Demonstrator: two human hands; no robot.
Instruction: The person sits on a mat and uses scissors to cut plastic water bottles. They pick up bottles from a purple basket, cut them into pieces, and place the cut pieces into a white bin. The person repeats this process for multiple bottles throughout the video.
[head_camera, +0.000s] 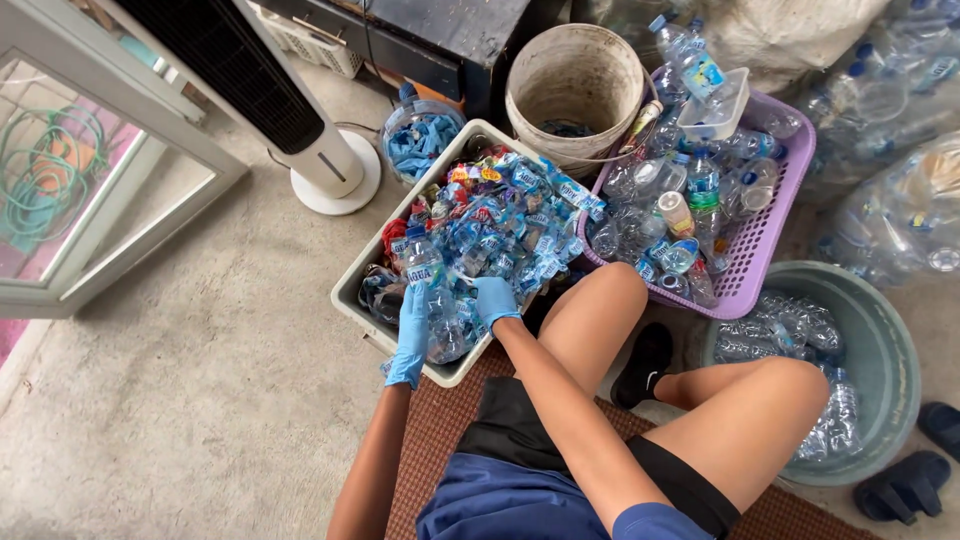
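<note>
Both hands, in thin blue gloves, are closed on one clear plastic water bottle with a blue label (432, 290) at the near edge of the shallow cream plastic crate (352, 285) heaped with torn blue labels. The left hand (411, 335) wraps the bottle's lower body; the right hand (494, 300) pinches at its side, seemingly at the label. Judging by this, label stripping is in hand; freeing the label calls for a steady hold and a peeling pull. A purple plastic basket (770, 225) of bottles sits just beyond the crate's far right corner.
</note>
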